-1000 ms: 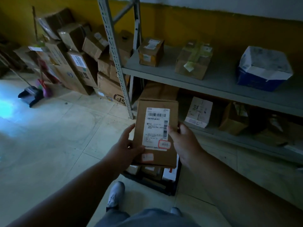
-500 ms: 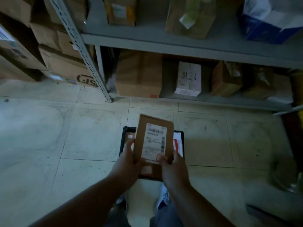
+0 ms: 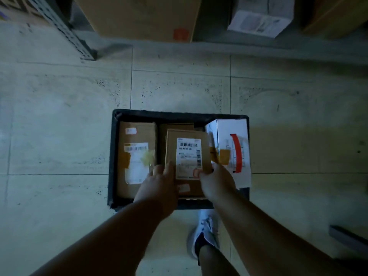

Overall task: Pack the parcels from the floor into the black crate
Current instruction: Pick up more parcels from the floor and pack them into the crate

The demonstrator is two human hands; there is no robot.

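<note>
A flat brown cardboard parcel (image 3: 188,154) with a white barcode label hangs over the middle of the black crate (image 3: 112,156) on the tiled floor. My left hand (image 3: 159,183) grips its lower left edge and my right hand (image 3: 216,181) grips its lower right edge. Inside the crate, a brown parcel with a white label (image 3: 135,156) lies along the left side. A white box with a red stripe (image 3: 232,150) leans at the right side. Another brown parcel (image 3: 176,126) shows behind the held one.
A grey metal shelf upright (image 3: 65,30) stands at the upper left. A large brown box (image 3: 143,16) and a white box (image 3: 260,18) sit on the lowest shelf beyond the crate. My shoe (image 3: 205,236) is just below the crate.
My view has tipped down from the shelves to straight over the crate. Both hands have lowered the brown parcel from chest height to just over the crate's middle.
</note>
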